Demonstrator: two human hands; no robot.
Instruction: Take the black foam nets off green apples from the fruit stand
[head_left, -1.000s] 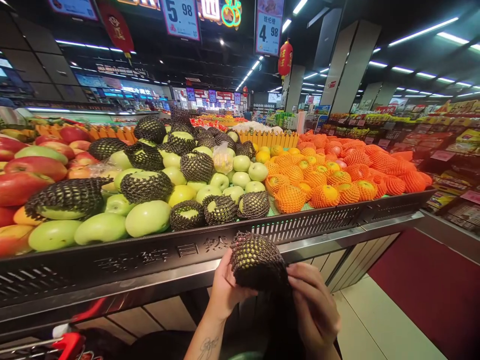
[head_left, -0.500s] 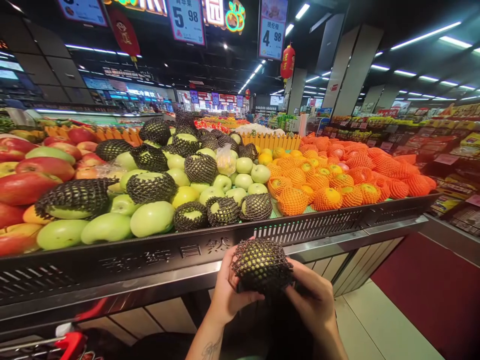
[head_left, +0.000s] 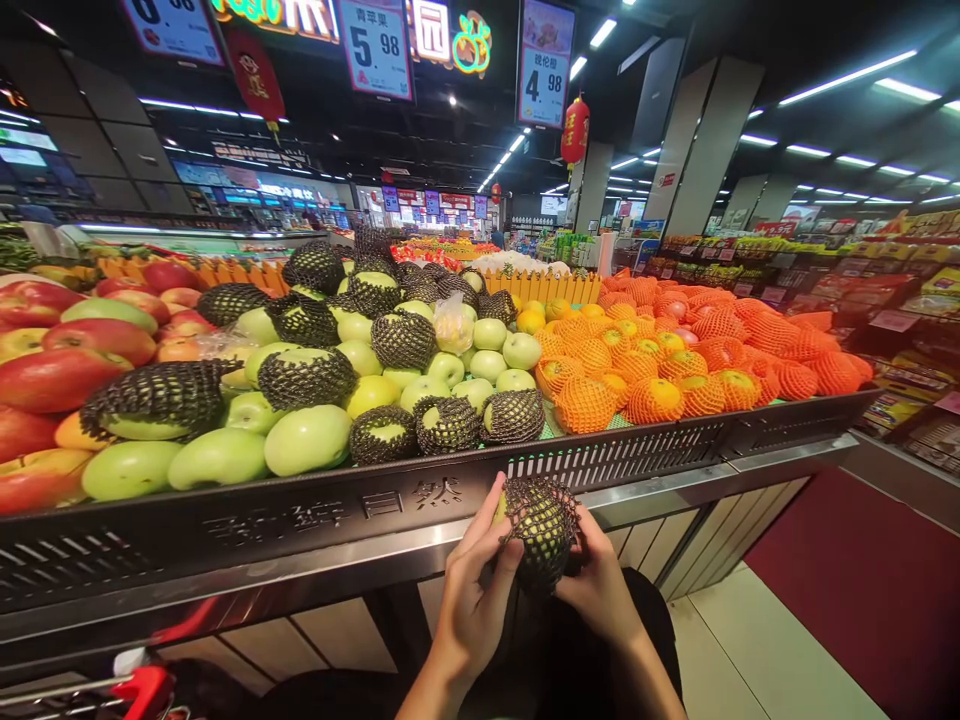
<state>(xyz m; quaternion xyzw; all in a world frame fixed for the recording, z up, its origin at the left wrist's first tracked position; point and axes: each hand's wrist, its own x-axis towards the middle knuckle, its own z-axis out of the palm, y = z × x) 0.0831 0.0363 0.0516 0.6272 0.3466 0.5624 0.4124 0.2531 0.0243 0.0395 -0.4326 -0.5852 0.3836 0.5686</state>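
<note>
Both my hands hold one green apple in a black foam net (head_left: 541, 528) just in front of the fruit stand's dark metal rim (head_left: 300, 515). My left hand (head_left: 472, 590) cups its left side with fingers curled up onto the net. My right hand (head_left: 600, 585) grips the right side and underside. On the stand behind lie several green apples (head_left: 307, 438), some bare, some in black nets (head_left: 446, 422).
Red and yellow mangoes (head_left: 52, 375) fill the stand's left; oranges in orange nets (head_left: 660, 385) fill its right. Price signs (head_left: 377, 45) hang above. A red cart handle (head_left: 139, 688) sits at lower left. Shelves (head_left: 900, 300) and a red floor mat (head_left: 862, 580) lie to the right.
The netted apple has turned and risen a little between my hands; the net now sits tighter round it. My left fingers have moved up onto its side.
</note>
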